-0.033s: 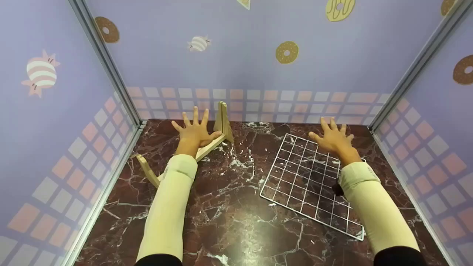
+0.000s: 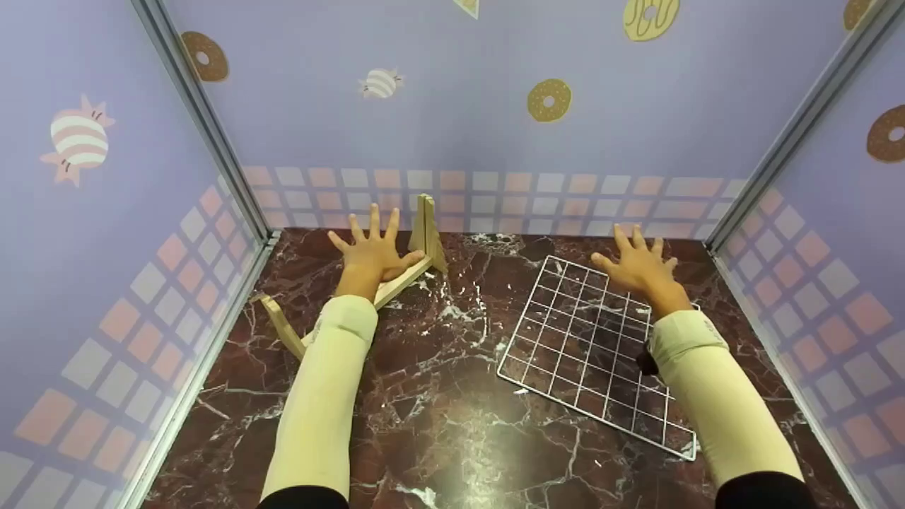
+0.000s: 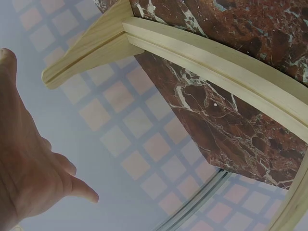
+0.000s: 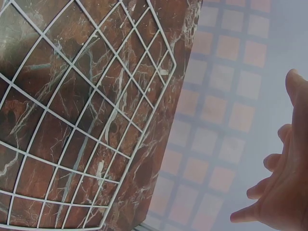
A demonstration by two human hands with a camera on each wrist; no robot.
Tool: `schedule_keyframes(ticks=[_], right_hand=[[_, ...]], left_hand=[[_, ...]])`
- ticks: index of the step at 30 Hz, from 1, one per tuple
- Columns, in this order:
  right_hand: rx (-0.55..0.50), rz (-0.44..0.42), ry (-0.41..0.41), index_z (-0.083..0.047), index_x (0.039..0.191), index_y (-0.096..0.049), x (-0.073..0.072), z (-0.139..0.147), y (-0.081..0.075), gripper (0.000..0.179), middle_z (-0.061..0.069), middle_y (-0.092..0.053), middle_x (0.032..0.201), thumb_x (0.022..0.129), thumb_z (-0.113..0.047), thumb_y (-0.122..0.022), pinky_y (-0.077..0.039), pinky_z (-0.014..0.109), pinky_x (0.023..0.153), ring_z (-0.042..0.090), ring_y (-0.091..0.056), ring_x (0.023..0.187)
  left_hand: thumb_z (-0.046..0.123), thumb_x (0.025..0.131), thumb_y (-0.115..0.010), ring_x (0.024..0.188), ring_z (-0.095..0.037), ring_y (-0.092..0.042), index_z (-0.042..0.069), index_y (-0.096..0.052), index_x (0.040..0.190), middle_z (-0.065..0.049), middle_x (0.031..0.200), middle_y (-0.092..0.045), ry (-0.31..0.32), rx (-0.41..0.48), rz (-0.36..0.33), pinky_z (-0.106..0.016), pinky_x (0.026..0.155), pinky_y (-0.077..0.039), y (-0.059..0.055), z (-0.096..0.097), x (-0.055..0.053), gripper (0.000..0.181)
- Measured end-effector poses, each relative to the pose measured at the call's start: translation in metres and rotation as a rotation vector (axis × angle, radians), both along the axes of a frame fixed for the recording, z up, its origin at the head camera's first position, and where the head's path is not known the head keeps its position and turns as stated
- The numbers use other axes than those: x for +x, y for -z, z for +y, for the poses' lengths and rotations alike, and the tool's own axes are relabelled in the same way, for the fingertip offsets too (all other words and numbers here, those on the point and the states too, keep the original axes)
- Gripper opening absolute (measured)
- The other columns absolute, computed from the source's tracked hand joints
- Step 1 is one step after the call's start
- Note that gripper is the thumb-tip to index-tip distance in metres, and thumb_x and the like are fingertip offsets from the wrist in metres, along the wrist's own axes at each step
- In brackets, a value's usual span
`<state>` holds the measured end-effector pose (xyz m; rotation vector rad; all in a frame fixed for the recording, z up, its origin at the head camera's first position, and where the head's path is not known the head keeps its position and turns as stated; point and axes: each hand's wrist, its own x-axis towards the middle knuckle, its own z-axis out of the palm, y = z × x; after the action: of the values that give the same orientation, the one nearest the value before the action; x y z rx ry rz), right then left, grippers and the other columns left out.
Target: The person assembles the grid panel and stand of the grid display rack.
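Note:
My left hand [image 2: 371, 254] hangs with its fingers spread over a pale wooden stand [image 2: 404, 283] at the left back. A grooved bar of the stand [image 3: 216, 67] joins a pointed upright in the left wrist view, where the left hand [image 3: 33, 178] appears apart from the wood. On the right, my right hand [image 2: 640, 268] is held with fingers spread above the far edge of a white wire grid panel [image 2: 596, 417]. The right wrist view shows this grid [image 4: 130, 158] lying on the marbled surface, with the right hand [image 4: 284, 187] off to its side. Neither hand holds anything.
Dark red marbled tabletop [image 2: 438, 396] lies under everything, with white flecks scattered near the stand. Purple printed walls [image 2: 466, 127] rise at the back and both sides, with metal strips [image 2: 205, 116] in the corners. A small dark object [image 2: 646, 362] shows beside the right cuff.

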<state>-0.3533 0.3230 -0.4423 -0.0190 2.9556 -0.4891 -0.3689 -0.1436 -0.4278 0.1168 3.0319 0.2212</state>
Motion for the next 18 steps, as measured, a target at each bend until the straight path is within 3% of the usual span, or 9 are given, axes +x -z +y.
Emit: schedule_keyframes(ticks=[9,18], right_hand=[[-0.020,-0.007,0.009,-0.021,0.165,0.004,0.002,0.007,0.003,0.099,0.029,0.012,0.167,0.093,-0.082,-0.027,0.007,0.088,0.105,0.068,0.015,0.143],[-0.033,-0.038,0.020,-0.015,0.164,0.008,0.004,0.018,0.010,0.105,0.029,0.015,0.165,0.092,-0.084,-0.026,0.005,0.089,0.104,0.069,0.015,0.142]], left_hand=[[0.082,0.092,-0.034,0.152,-0.056,0.013,0.028,0.013,0.163,-0.013,0.169,0.022,0.003,-0.009,0.000,-0.087,0.109,0.003,-0.001,0.001,0.000,0.101],[0.084,0.090,-0.033,0.151,-0.057,0.014,0.029,0.013,0.163,-0.013,0.169,0.023,-0.005,-0.003,-0.008,-0.086,0.109,0.002,0.008,0.006,-0.005,0.102]])
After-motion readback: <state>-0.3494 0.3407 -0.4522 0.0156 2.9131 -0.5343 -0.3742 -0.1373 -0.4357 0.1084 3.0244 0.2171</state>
